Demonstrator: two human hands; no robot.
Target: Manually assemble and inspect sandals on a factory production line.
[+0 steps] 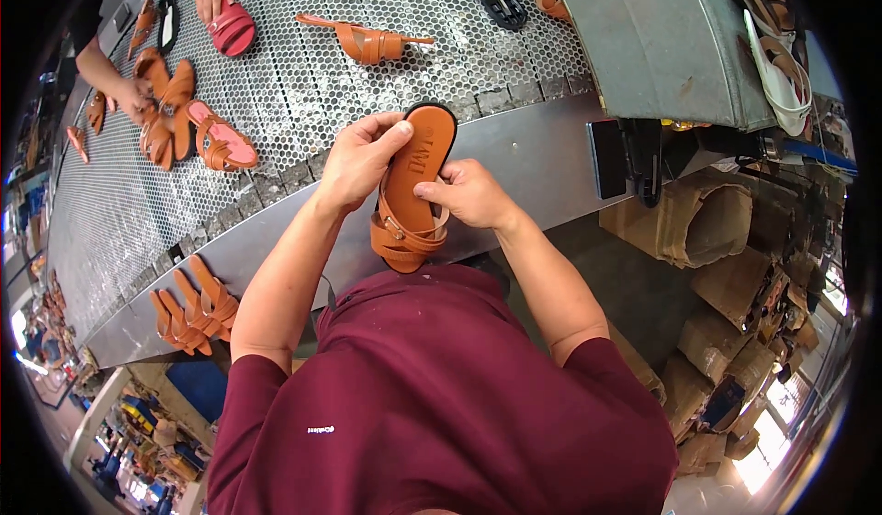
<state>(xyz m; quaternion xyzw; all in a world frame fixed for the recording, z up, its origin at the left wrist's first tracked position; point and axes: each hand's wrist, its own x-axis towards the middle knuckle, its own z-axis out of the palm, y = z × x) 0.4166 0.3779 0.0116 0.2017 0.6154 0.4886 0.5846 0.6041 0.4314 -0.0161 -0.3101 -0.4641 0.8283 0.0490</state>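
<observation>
Tan sandal (415,189), gripped between left hand (358,161), right hand (470,193)

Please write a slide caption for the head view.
Both hands, left and right, hold an orange sandal over a mesh conveyor.

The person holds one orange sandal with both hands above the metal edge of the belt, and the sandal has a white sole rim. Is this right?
Not quite. In the head view the orange sandal, held by the left hand and right hand, has a black sole rim, not white. The rest is right.
</observation>
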